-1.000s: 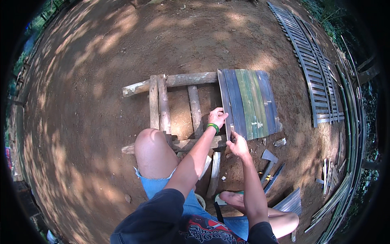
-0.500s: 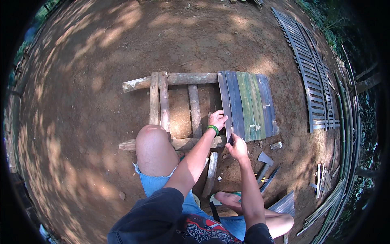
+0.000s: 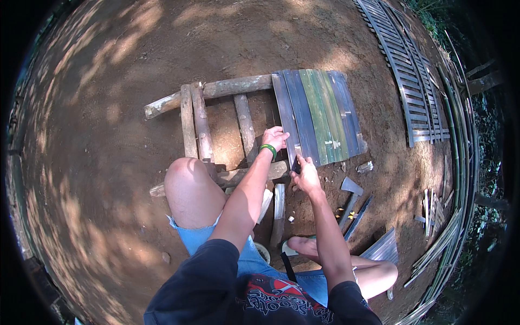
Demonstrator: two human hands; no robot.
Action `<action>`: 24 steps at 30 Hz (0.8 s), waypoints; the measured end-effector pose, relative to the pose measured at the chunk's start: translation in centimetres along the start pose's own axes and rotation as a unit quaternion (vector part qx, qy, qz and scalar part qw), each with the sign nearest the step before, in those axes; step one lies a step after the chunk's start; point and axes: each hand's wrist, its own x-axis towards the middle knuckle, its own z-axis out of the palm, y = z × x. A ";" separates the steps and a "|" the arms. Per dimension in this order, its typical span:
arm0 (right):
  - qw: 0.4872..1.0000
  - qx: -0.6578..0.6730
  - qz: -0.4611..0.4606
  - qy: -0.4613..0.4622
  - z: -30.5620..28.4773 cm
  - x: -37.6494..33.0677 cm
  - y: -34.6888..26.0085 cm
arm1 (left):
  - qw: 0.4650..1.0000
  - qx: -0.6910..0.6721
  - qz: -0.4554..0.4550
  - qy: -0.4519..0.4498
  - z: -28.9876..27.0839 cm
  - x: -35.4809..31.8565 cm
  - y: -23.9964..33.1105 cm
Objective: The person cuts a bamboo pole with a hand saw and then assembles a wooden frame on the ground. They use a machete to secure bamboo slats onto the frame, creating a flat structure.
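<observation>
A log frame (image 3: 230, 86) lies on the ground in front of me, its right part covered by flat slats, some grey-blue and some green (image 3: 316, 108). My left hand (image 3: 275, 138) grips the outer long edge of the leftmost grey-blue slat (image 3: 284, 103), a green band round its wrist. At that slat's near end, my right hand (image 3: 306, 176) has its fingers closed on the slat, close to the near log. A small dark shape shows by its fingertips, too unclear to name. The undersides of the slats are hidden.
An axe (image 3: 352, 189) lies right of my right arm, beside a dark strip (image 3: 358, 218). A split wood piece (image 3: 278, 211) lies near my foot. Farther right are a slatted panel (image 3: 403, 70), long bamboo poles (image 3: 460, 157) and loose sticks (image 3: 430, 211).
The whole scene sits higher and further left in the picture as my view shifts. Both hands stay at the leftmost slat, with little visible change in their hold.
</observation>
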 end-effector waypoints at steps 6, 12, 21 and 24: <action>0.944 0.326 0.038 0.026 2.6 -1.3 5.0 | 1.000 -0.003 0.002 0.015 0.8 0.1 0.6; 0.935 0.346 0.044 0.067 2.5 -1.5 4.2 | 0.998 0.040 0.014 0.045 0.8 0.2 0.7; 0.926 0.371 0.034 0.058 2.4 -1.2 5.7 | 0.994 0.053 0.023 0.098 2.1 -0.9 1.7; 0.922 0.381 0.045 0.045 2.2 -1.4 5.3 | 0.993 0.070 0.022 0.095 1.9 -0.9 1.8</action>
